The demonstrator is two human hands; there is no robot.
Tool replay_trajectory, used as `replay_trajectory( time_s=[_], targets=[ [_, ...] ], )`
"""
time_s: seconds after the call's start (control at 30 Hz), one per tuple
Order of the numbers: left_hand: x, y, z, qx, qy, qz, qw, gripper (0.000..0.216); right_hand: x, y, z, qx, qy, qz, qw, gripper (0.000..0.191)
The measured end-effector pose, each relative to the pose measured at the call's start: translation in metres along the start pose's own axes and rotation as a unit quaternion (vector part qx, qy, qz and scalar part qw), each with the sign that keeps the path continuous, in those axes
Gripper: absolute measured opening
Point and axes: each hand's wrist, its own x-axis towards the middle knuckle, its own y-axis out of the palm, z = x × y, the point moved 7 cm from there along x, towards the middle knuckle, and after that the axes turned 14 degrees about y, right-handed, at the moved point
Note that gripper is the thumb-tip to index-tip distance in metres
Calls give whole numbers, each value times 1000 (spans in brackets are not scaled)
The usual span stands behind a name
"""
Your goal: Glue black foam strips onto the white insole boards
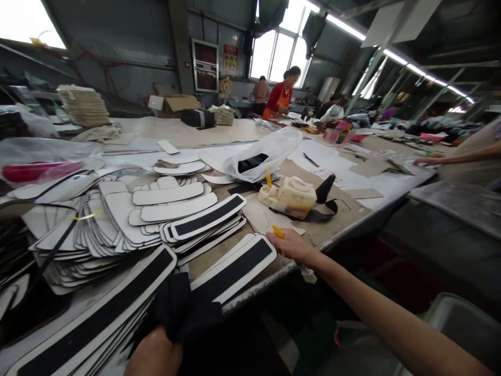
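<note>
My right hand (291, 244) reaches out over the table edge, fingers closed round a small yellow tool (278, 232). It is just right of a long white strip with a black centre (235, 266). My left hand (155, 355) is low at the bottom edge, gripping a piece of black fabric (183, 308) beside a stack of long black-and-white strips (97, 318). A glue-crusted tub (288, 196) with a yellow-handled tool standing in it sits just beyond my right hand.
Fanned piles of white cut pieces (117, 219) cover the left of the table (344, 224). A white plastic bag (262, 154) lies behind the tub. A co-worker's arm (457, 156) reaches in at right. People in the background work at a far bench (279, 96).
</note>
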Motion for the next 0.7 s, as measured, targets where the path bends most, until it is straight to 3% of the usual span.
replay_trajectory(
  time_s=[0.23,0.3,0.4,0.53,0.7],
  targets=[
    [0,-4,11,-56,-15,-18,998,27,-16,-11,22,-127,-50,-108,985,19],
    [2,-4,18,-68,-27,-16,997,34,-21,-11,27,-108,-53,-102,988,20],
    [4,-6,29,-147,-34,-30,988,49,-26,-8,29,-28,-29,-35,999,23],
    [1,-11,37,-316,-59,-102,941,47,-35,-15,33,62,-13,1,998,27],
    [-6,-5,33,-520,-71,-130,841,54,-50,-29,41,139,-2,9,990,37]
  ],
)
